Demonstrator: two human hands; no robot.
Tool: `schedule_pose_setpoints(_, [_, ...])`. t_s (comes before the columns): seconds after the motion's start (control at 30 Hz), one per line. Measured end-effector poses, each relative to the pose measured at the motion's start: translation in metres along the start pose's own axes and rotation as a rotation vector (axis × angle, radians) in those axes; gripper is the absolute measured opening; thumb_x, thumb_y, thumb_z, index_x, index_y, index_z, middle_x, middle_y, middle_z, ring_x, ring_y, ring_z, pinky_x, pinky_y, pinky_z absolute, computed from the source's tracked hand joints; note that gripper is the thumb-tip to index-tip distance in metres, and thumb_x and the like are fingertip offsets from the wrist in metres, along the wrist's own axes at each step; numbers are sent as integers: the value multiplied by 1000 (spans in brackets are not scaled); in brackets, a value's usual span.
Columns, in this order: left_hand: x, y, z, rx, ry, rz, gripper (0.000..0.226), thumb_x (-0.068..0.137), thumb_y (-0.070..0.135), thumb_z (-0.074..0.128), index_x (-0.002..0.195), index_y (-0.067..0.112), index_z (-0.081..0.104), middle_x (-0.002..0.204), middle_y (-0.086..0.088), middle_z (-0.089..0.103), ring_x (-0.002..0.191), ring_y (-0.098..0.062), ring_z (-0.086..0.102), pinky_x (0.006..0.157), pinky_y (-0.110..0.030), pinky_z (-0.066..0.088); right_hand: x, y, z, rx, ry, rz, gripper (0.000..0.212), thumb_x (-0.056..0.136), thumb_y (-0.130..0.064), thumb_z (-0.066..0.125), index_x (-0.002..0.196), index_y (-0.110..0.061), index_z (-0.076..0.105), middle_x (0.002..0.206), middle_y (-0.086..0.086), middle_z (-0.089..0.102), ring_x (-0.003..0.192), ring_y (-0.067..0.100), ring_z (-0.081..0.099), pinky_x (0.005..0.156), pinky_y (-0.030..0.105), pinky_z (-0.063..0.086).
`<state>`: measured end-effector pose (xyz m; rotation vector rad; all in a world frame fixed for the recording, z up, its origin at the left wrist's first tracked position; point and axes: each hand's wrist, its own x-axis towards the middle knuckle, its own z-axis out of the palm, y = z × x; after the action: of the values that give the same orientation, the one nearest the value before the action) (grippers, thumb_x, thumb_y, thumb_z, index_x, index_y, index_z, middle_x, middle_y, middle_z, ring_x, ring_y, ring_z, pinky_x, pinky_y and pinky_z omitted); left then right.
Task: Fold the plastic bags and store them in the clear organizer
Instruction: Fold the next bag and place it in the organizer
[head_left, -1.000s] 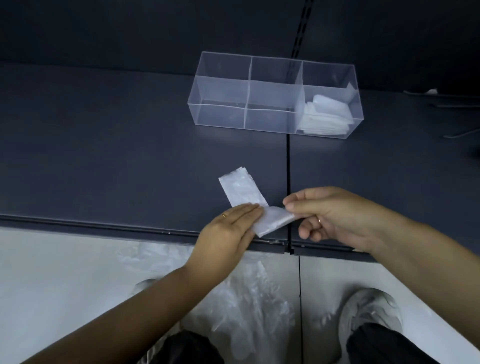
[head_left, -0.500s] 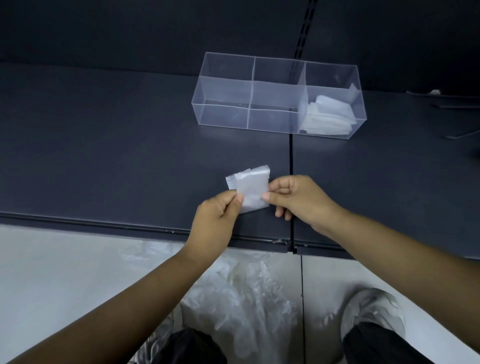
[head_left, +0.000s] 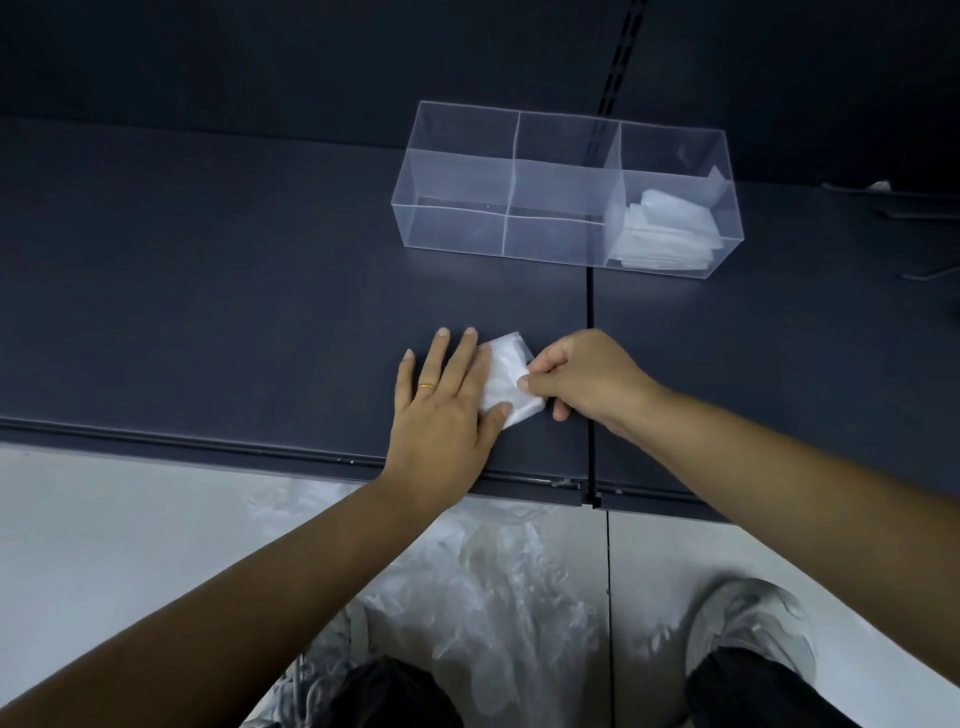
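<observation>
So the big dark table (head_left: 208, 312) is taking up most of the view, and down below its front edge a crinkly pile of loose plastic bags (head_left: 493, 597) is sitting on the pale floor, waiting its turn. The clear organizer (head_left: 452, 228) is sitting toward the far side of the table, three compartments in a row, and only the right-hand one is holding anything: a little stack of folded bags (head_left: 665, 234). The middle and left ones are looking empty from here. Closer in, the left hand (head_left: 441, 410) is lying flat with its fingers straight and spread, pressing down on the left part of the small folded bag (head_left: 506, 384), while the right hand (head_left: 587, 379) is curling in and pinching the bag's right edge between thumb and fingers. The bag is lying on the table right between the two hands, near the front edge, its long axis running roughly away from the person with a slight tilt. I'm guessing this is the final crease getting flattened. The thing that matters next: the organizer is lying farther back and off to the right, so the right hand is nearer that stocked compartment and is already gripping the bag. A thin gold ring (head_left: 427, 386) is showing on the left hand.
</observation>
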<state>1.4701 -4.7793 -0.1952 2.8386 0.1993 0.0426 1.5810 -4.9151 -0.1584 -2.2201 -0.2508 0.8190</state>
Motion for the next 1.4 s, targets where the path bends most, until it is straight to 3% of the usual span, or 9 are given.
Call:
schedule_pose_setpoints(0.13, [-3,-5,6,100,-49,-41,78,91,62,11,154,15,14,162,0,12,149,-22,1,118,-45,-7,-7,2,13,-162,169,-134,11,80,-33,72,85,-26,65,78,-15,59,72,6,59,71,27,46])
schedule_pose_setpoints(0.23, [0,-7,6,127,-72,-59,86,86,70,3,154,17,7,162,1,5,149,-21,-4,117,-45,-10,-17,14,32,-421,354,-258,44,78,-52,67,111,-25,55,104,-7,46,97,11,42,85,29,31])
schedule_pose_setpoints(0.33, [2,-12,4,167,-96,-53,94,81,76,0,154,18,5,163,0,2,149,-22,-6,117,-47,-7,-20,28,34,-572,455,-317,53,82,-54,62,120,-19,53,117,1,46,108,22,42,88,33,26])
schedule_pose_setpoints(0.7, [2,-8,6,184,-124,-160,104,72,83,-5,154,18,-4,162,-3,-7,148,-24,-9,117,-50,-6,-20,29,28,-547,513,-322,14,95,-31,52,95,-19,60,105,0,49,101,21,44,79,29,18])
schedule_pose_setpoints(0.87, [0,7,9,142,-116,-265,107,69,80,-13,152,13,-9,162,-5,-11,148,-23,-13,118,-50,-8,-16,10,34,-436,347,-217,21,87,-41,62,78,-22,56,104,-5,46,100,14,42,87,30,31])
schedule_pose_setpoints(1.0, [-5,13,7,91,-143,-309,110,65,80,-13,151,11,-13,161,-5,-14,147,-20,-17,117,-47,-11,-13,-8,31,-206,249,-195,18,81,-21,68,74,-21,51,82,-8,54,78,14,54,68,29,44])
schedule_pose_setpoints(1.17, [-2,10,-17,-361,-179,-356,116,68,86,31,154,14,1,162,2,-2,148,-12,-10,118,-38,-10,-19,-9,15,88,122,-231,28,78,-3,69,86,-22,49,81,-5,54,72,5,50,67,19,40])
schedule_pose_setpoints(1.27, [10,-3,-51,-812,-310,-357,123,58,83,62,154,24,12,157,12,24,144,-7,21,114,-26,22,-32,-8,-6,144,-9,-341,31,79,-6,73,88,-26,52,76,-11,60,67,-2,53,64,11,41])
schedule_pose_setpoints(1.4, [24,0,-71,-1139,-447,-287,66,65,48,75,124,22,62,112,10,70,103,-1,64,77,-9,47,-44,-9,-28,243,-73,-374,31,79,-6,75,93,-25,56,72,-12,62,69,8,56,67,21,46])
